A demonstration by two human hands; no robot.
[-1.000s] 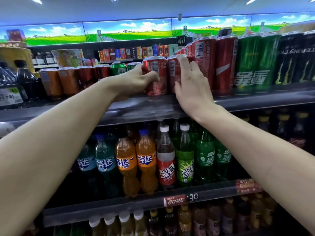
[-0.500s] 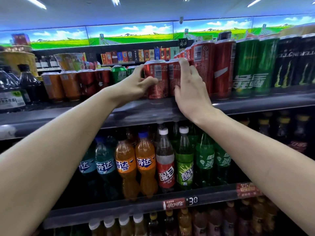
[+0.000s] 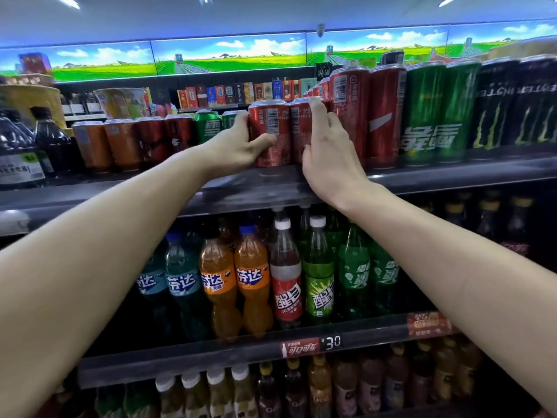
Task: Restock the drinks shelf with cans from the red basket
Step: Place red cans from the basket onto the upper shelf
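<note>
Two short red cola cans stand side by side on the top dark shelf (image 3: pixel 452 173). My left hand (image 3: pixel 238 146) grips the left red can (image 3: pixel 271 128), thumb across its front and fingers behind its left side. My right hand (image 3: pixel 328 149) holds the right red can (image 3: pixel 300 128), with the fingers up along its right side and the thumb at its lower front. Both cans stand upright and touch each other. The red basket is out of view.
Orange, red and green short cans (image 3: pixel 208 128) line the shelf to the left. Tall red cans (image 3: pixel 385 116), green cans (image 3: pixel 425 116) and black cans (image 3: pixel 497 107) stand to the right. Bottles (image 3: pixel 253 279) fill the shelves below. Large dark bottles (image 3: pixel 18 152) stand far left.
Both hands keep their hold on the two red cans, which have barely shifted on the shelf. The view has drifted slightly upward.
</note>
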